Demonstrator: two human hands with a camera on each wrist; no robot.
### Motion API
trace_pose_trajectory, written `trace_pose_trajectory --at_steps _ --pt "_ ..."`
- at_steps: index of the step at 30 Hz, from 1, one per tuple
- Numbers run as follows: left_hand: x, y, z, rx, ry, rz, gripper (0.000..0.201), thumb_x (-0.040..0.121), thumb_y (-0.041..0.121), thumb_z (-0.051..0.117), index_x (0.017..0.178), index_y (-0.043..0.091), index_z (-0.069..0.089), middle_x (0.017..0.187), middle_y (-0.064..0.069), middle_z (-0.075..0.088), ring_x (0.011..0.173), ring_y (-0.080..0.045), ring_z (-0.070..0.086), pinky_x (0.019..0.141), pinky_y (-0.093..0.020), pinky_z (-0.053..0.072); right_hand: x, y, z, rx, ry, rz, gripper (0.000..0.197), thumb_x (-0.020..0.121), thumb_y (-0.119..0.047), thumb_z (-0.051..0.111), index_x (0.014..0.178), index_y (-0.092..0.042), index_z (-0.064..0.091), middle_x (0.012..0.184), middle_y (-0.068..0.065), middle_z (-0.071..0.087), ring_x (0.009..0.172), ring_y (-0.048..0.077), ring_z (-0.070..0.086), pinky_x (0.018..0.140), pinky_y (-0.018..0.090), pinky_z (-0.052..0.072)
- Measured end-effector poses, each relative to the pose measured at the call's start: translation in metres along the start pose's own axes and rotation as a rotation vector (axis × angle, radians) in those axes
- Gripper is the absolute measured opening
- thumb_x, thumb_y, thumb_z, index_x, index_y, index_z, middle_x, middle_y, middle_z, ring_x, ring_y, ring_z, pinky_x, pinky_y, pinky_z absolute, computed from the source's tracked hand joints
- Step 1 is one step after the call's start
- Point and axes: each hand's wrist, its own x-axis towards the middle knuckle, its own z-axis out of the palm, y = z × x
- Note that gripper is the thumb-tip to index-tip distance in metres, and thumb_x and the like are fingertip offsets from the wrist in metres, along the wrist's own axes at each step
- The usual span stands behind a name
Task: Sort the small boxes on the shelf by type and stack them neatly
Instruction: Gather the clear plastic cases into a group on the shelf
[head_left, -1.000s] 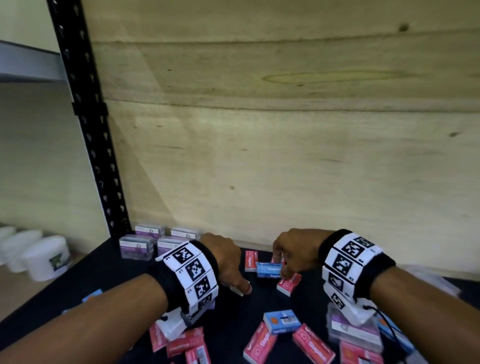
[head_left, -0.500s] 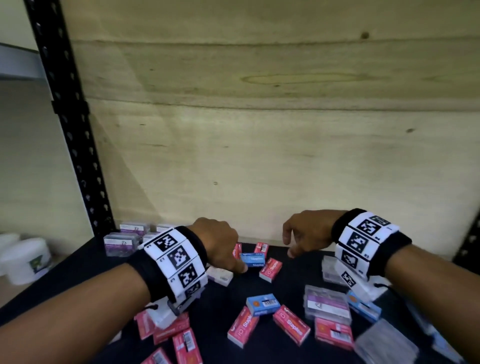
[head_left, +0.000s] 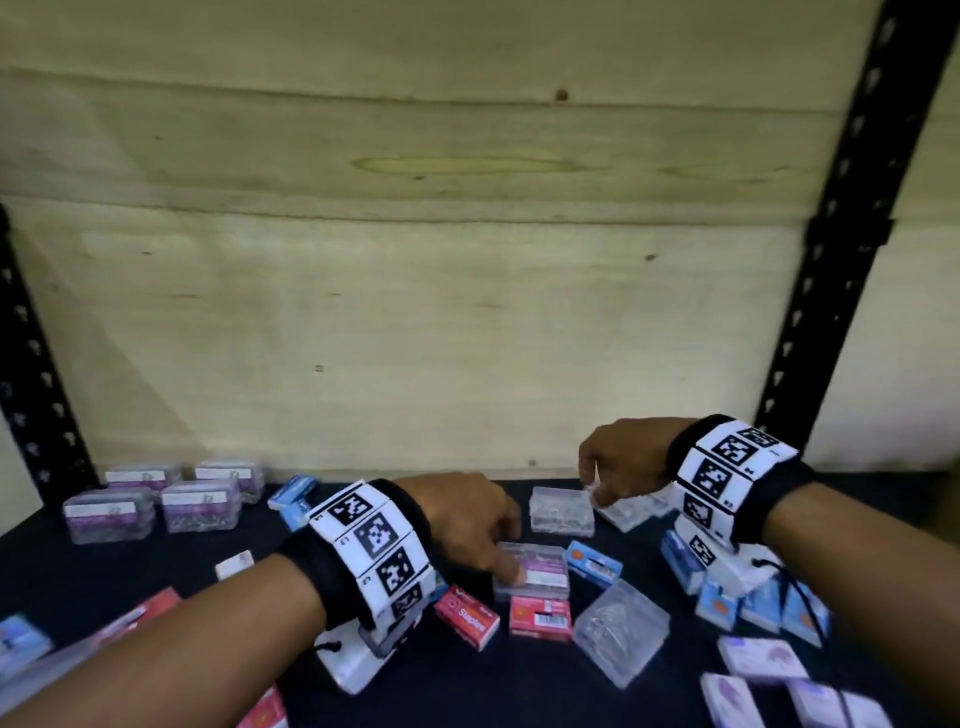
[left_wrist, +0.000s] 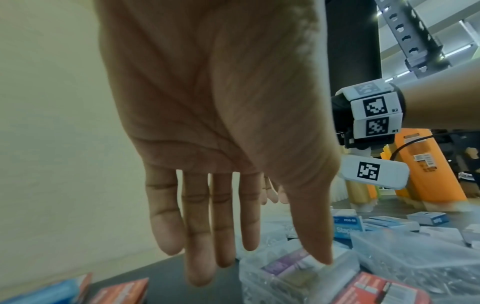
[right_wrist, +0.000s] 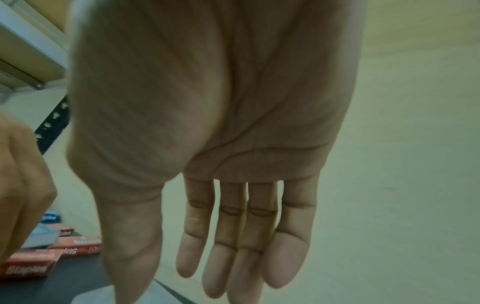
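Observation:
Small boxes lie scattered on the black shelf (head_left: 171, 564): red staple boxes (head_left: 466, 616), blue boxes (head_left: 594, 562) and clear plastic boxes (head_left: 561, 512). My left hand (head_left: 498, 540) reaches over a clear box with a purple label (head_left: 540, 577). In the left wrist view its fingers (left_wrist: 197, 246) are straight and the thumb tip touches that purple-label box (left_wrist: 298, 267). My right hand (head_left: 597, 488) hovers over a clear box (head_left: 626, 512) near the back wall. The right wrist view shows its fingers (right_wrist: 223, 267) straight and holding nothing.
Purple-labelled clear boxes (head_left: 156, 499) stand grouped at the back left. More blue boxes (head_left: 748, 608) and white-purple boxes (head_left: 763, 657) crowd the right side. A wooden panel (head_left: 467, 312) closes the back, and black perforated posts (head_left: 831, 260) flank the shelf.
The view swung right and both hands moved right, away from the red and blue boxes. The left thumb now touches the purple-label clear box; the right hand is over the clear boxes.

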Motion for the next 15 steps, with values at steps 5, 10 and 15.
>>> trace_pose_trajectory --at_steps 5,10,15 --pt "0.009 0.006 0.002 -0.028 -0.060 -0.015 0.051 0.085 0.053 0.066 0.127 0.025 0.059 0.122 0.006 0.062 0.105 -0.016 0.058 0.096 -0.039 0.047 0.001 -0.001 0.008 0.010 -0.011 -0.056 0.056 0.085 -0.044 0.073 0.132 -0.022 0.052 0.131 -0.002 0.055 0.115 0.021 0.054 0.094 0.032 0.044" --pt "0.012 0.002 0.002 -0.081 -0.089 -0.074 0.046 0.081 0.053 0.072 0.116 0.027 0.056 0.109 0.008 0.060 0.099 -0.015 0.058 0.091 -0.037 0.049 0.013 -0.012 0.015 -0.019 -0.032 -0.085 0.065 0.077 -0.043 0.081 0.130 -0.022 0.050 0.132 0.001 0.053 0.116 0.022 0.053 0.096 0.036 0.047" --pt "0.012 -0.006 0.000 -0.176 -0.091 -0.078 0.055 0.079 0.046 0.077 0.123 0.025 0.052 0.108 0.009 0.058 0.101 -0.015 0.057 0.091 -0.035 0.048 0.025 -0.014 0.020 -0.013 -0.042 -0.066 0.063 0.073 -0.038 0.085 0.120 -0.024 0.046 0.117 0.002 0.053 0.097 0.020 0.054 0.084 0.035 0.049"
